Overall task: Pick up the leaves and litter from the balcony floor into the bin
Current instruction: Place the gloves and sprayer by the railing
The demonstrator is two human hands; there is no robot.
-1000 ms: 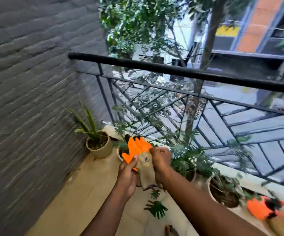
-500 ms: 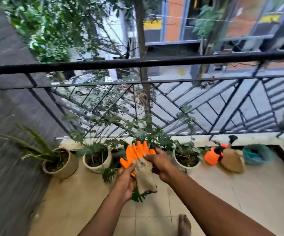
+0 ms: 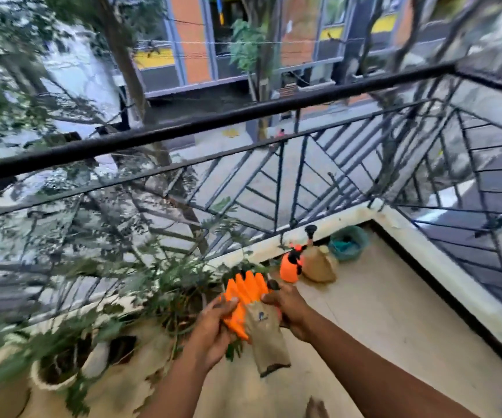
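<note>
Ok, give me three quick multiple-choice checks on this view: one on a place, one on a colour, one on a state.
1. Where does the spray bottle stand?
A. by the railing kerb, near the corner
B. on the handrail
C. in a plant pot

2. What colour are the gloves' fingers?
A. blue
B. orange
C. black

3. What are the two hands doing?
A. hanging idle
B. gripping the handrail
C. holding the gloves

Answers:
1 A: the spray bottle sits on the floor beside the brown sack.
2 B: the gloves show orange fingers.
3 C: left hand and right hand both grip them.
</note>
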